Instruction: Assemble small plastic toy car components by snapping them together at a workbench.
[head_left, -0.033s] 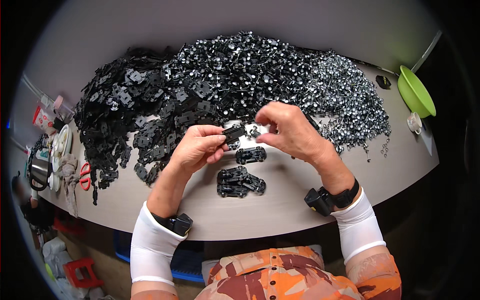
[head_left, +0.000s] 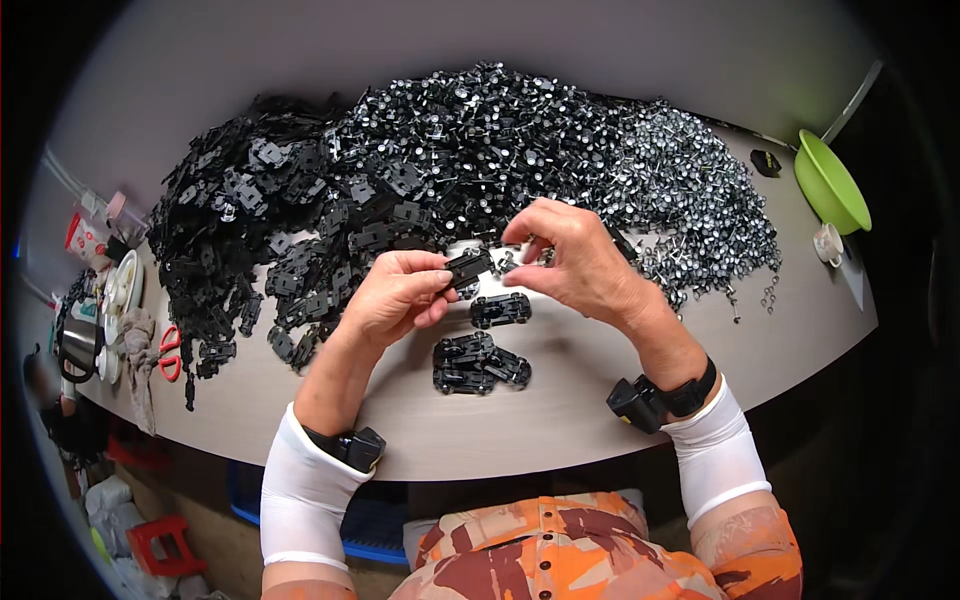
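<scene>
My left hand [head_left: 400, 295] pinches a flat black plastic part [head_left: 468, 267] above the table. My right hand [head_left: 580, 265] meets it from the right, fingertips closed on a small metal piece [head_left: 518, 262] at the part's edge. Just below the hands lies one assembled black part [head_left: 500, 310]; a small cluster of them [head_left: 478, 364] sits nearer to me. Behind the hands are a heap of black plastic parts [head_left: 260, 220], a heap of black parts with metal studs [head_left: 480, 130] and a heap of silvery metal pieces [head_left: 700, 200].
A green bowl [head_left: 830, 185] and a white cup [head_left: 828, 243] stand at the far right of the table [head_left: 560, 430]. At the left edge are red scissors [head_left: 168, 352], a rag [head_left: 140, 360], a kettle [head_left: 78, 345] and dishes. A red stool [head_left: 160, 545] is on the floor.
</scene>
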